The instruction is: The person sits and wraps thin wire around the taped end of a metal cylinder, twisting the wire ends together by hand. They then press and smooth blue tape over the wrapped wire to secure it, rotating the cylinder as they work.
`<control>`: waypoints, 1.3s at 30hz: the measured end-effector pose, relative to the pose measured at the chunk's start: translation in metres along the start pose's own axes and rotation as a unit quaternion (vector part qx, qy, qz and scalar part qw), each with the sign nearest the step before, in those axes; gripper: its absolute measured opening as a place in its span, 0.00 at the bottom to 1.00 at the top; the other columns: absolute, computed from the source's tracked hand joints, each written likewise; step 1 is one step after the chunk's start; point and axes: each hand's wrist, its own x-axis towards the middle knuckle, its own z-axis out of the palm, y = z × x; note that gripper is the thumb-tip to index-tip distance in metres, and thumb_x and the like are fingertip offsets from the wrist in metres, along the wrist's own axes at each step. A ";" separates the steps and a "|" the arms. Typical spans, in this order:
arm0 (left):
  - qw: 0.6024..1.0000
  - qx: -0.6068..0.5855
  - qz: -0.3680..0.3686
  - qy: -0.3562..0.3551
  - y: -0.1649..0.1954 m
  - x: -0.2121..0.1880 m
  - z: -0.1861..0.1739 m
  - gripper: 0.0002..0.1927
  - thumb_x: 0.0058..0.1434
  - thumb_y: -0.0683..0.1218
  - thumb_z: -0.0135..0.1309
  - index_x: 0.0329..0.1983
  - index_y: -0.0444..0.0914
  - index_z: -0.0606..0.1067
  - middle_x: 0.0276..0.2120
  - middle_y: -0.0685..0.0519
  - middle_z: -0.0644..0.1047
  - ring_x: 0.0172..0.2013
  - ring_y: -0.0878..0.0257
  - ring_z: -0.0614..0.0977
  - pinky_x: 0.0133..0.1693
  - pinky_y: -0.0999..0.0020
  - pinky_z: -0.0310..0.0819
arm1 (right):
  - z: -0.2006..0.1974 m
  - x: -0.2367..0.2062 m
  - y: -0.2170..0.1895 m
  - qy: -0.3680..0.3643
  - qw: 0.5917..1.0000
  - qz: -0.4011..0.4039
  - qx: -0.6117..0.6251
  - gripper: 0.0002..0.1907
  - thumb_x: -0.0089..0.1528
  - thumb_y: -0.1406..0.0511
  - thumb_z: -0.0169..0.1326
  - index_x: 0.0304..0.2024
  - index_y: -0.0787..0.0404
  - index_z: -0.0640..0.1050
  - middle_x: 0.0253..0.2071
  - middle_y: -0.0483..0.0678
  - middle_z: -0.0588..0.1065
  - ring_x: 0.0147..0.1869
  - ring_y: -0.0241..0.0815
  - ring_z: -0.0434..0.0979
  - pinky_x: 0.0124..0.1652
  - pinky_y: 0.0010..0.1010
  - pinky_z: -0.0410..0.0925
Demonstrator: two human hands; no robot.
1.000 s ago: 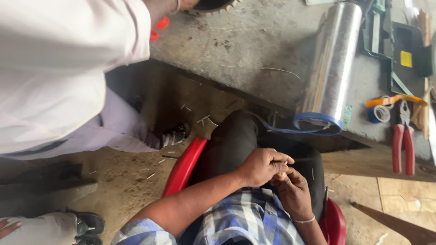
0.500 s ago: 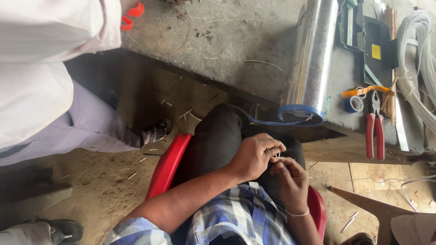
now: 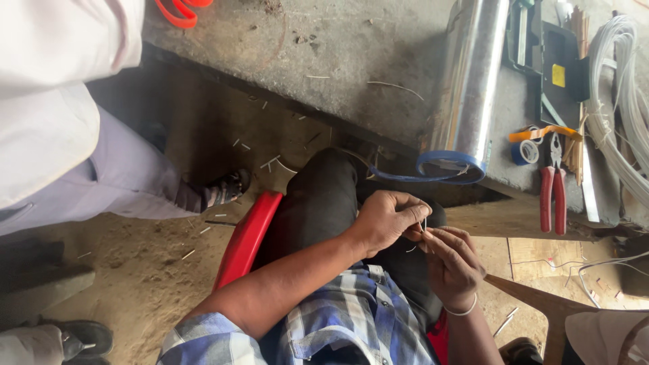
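I sit in a red chair (image 3: 247, 236) with both hands together over my dark-trousered lap. My left hand (image 3: 385, 217) reaches in from the lower left, its fingertips pinched on a thin pale wire (image 3: 424, 226). My right hand (image 3: 451, 262), with a pale bangle at the wrist, meets it from below and pinches the same wire. The wire is short and stands up between the fingertips of both hands. Its lower part is hidden by the fingers.
A grey workbench (image 3: 351, 61) runs ahead, with a shiny metal roll (image 3: 470, 88) ending in a blue rim, red-handled pliers (image 3: 551, 199), a blue tape roll (image 3: 524, 152), white tubing (image 3: 622, 101) and orange scissor handles (image 3: 179, 10). Another person in pale clothes (image 3: 61, 135) stands left, one sandalled foot (image 3: 223, 189) near my chair.
The view has drifted right along the bench, bringing the white tubing into sight. My hands stay joined over my lap, fingers still working the wire. The person on the left stays put.
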 end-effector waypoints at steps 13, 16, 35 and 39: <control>0.993 0.055 0.079 0.069 0.004 -0.004 0.023 0.11 0.69 0.44 0.57 0.44 0.28 0.81 0.27 0.51 0.79 0.27 0.69 0.80 0.31 0.74 0.77 | 0.000 0.006 0.000 0.091 0.994 -0.049 -0.021 0.10 0.59 0.75 0.65 0.42 0.66 0.79 0.39 0.55 0.80 0.44 0.51 0.82 0.46 0.36 0.76; 0.996 -0.015 0.076 0.042 0.006 -0.004 0.023 0.11 0.69 0.44 0.58 0.45 0.29 0.80 0.30 0.52 0.80 0.30 0.68 0.82 0.35 0.72 0.82 | 0.007 -0.009 0.002 0.133 0.987 0.079 0.035 0.07 0.64 0.75 0.62 0.45 0.67 0.80 0.41 0.55 0.80 0.45 0.45 0.81 0.42 0.30 0.73; 0.993 -0.106 -0.044 -0.010 -0.001 -0.002 0.016 0.13 0.65 0.44 0.60 0.46 0.30 0.80 0.34 0.50 0.81 0.33 0.66 0.84 0.37 0.72 0.83 | 0.012 -0.035 0.017 0.217 0.900 0.170 0.339 0.06 0.70 0.75 0.56 0.49 0.69 0.78 0.47 0.54 0.78 0.47 0.39 0.80 0.50 0.28 0.74; 0.995 -0.090 -0.039 0.014 0.002 -0.003 0.015 0.11 0.66 0.43 0.61 0.43 0.29 0.80 0.33 0.51 0.81 0.31 0.66 0.83 0.35 0.72 0.82 | 0.014 -0.030 0.015 0.209 0.910 0.164 0.317 0.06 0.69 0.75 0.56 0.49 0.68 0.78 0.48 0.54 0.78 0.47 0.40 0.80 0.49 0.28 0.75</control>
